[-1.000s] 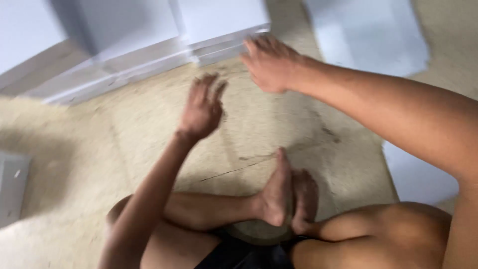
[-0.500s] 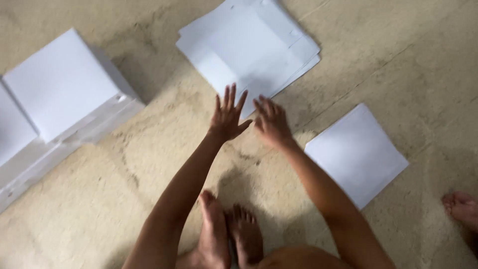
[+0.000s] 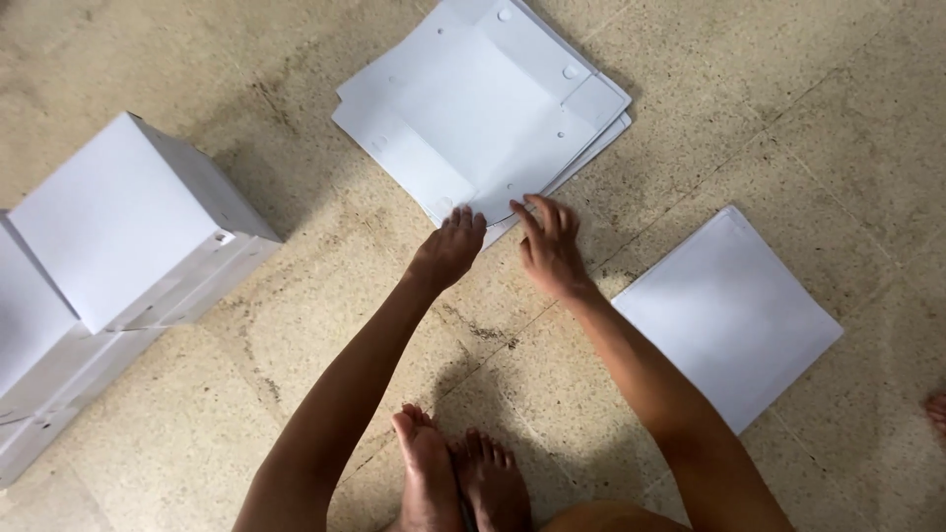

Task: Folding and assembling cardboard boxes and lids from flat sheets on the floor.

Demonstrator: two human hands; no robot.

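Overhead, both hands touch the near edge of a stack of flat white box blanks (image 3: 483,108) on the floor: left hand (image 3: 448,251) loosely curled, right hand (image 3: 549,246) fingers spread, neither gripping.

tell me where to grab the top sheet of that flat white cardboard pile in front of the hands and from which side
Probably by its near edge, from the person's side. The top sheet lies flat on the pile, so only its rim gives purchase, and that edge overhangs slightly right by the left hand and right hand. Slide fingertips under there and lift; the far edges sit flush with the sheets below.
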